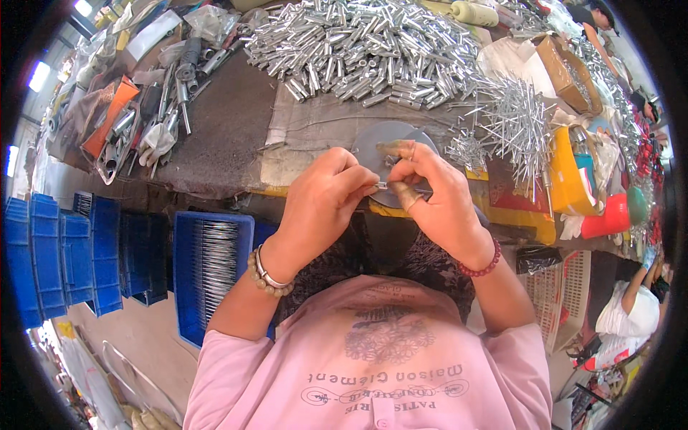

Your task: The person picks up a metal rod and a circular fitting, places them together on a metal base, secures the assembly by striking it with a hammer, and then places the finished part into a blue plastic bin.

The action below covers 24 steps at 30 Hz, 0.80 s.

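Metal piece (381,185) (slim) between fingers (364,176)

A workshop, by its look: short silver tubes (365,50) lie heaped on a worn table (222,136) near a pile of thin metal pins (509,118), with blue plastic crates (75,247) at left and a co-worker (631,312) at right.
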### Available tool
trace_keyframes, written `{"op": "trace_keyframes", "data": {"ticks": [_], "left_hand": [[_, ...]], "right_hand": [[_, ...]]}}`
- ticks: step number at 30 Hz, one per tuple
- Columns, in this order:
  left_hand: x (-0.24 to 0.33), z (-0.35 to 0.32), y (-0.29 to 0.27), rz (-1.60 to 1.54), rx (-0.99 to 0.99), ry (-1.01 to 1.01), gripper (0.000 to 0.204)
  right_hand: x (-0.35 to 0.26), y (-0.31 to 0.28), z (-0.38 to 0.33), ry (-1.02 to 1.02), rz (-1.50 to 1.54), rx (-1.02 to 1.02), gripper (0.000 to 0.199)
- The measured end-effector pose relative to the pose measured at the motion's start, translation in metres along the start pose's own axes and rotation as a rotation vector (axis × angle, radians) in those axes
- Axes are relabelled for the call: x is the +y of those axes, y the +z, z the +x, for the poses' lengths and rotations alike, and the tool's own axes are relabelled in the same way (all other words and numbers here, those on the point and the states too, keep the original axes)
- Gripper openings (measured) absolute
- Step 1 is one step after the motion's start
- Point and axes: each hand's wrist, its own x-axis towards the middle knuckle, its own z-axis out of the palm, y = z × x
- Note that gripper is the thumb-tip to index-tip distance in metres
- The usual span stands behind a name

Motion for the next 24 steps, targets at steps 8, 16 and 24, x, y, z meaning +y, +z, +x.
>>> {"op": "trace_keyframes", "data": {"ticks": [8,16,24], "left_hand": [[-0.002,0.000,-0.001,-0.007,0.009,0.013,0.012],[0.000,0.001,0.001,-0.006,0.008,0.028,0.012],[-0.002,-0.002,0.003,0.010,0.016,0.016,0.015]], "right_hand": [[0.001,0.002,0.000,-0.035,-0.047,-0.023,0.035],[0.003,0.004,-0.001,-0.195,-0.168,0.019,0.042],[-0.010,-0.036,-0.011,-0.062,-0.601,0.044,0.038]]}}
